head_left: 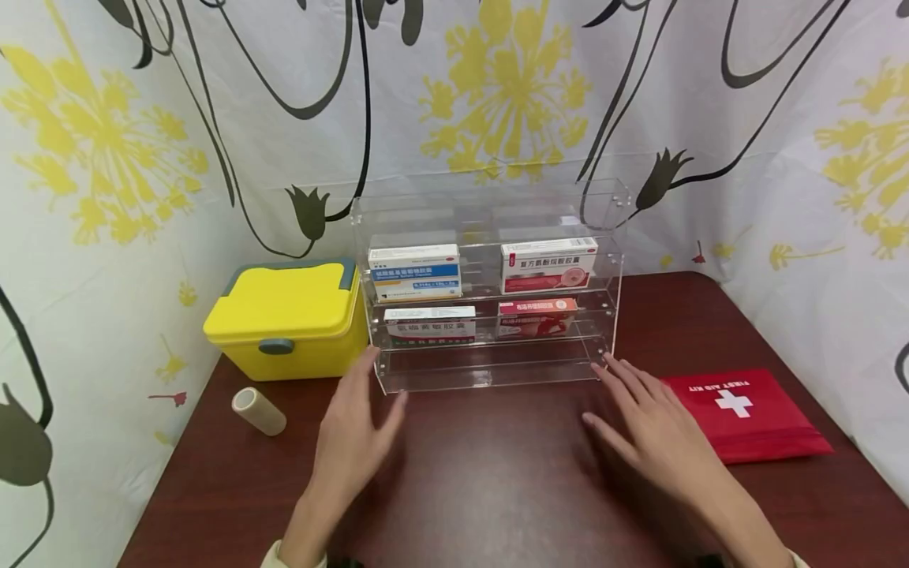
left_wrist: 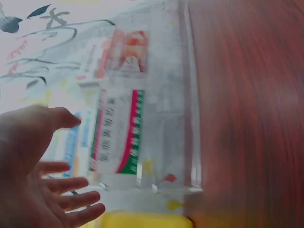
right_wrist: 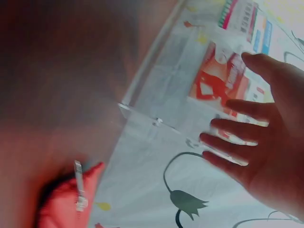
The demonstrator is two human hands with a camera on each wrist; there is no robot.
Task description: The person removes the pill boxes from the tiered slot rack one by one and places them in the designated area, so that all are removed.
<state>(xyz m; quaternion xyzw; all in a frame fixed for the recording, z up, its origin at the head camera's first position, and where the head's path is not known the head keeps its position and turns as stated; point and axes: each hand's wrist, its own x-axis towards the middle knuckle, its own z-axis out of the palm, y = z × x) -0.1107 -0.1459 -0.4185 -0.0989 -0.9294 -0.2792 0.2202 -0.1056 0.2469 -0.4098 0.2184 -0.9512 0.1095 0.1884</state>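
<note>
A clear acrylic tiered rack (head_left: 490, 377) stands on the table with medicine boxes on two of its tiers. The upper tier carries a blue-and-white box (head_left: 416, 274) and a red-and-white box (head_left: 549, 267). Below them are a white box with a green edge (head_left: 430, 326) and a red-orange box (head_left: 536, 319). My left hand (head_left: 351, 434) is at the rack's front left corner, fingers extended and thumb spread. On the other side my right hand (head_left: 656, 430) reaches toward the front right corner, its fingers also spread. Neither palm holds anything, as both wrist views show.
A yellow lidded box (head_left: 284, 315) with a grey latch sits left of the rack. In front of it lies a beige roll of bandage (head_left: 259, 412). A red first aid pouch (head_left: 753, 418) lies at the right, beside my right hand. Patterned fabric (head_left: 440, 150) surrounds the table.
</note>
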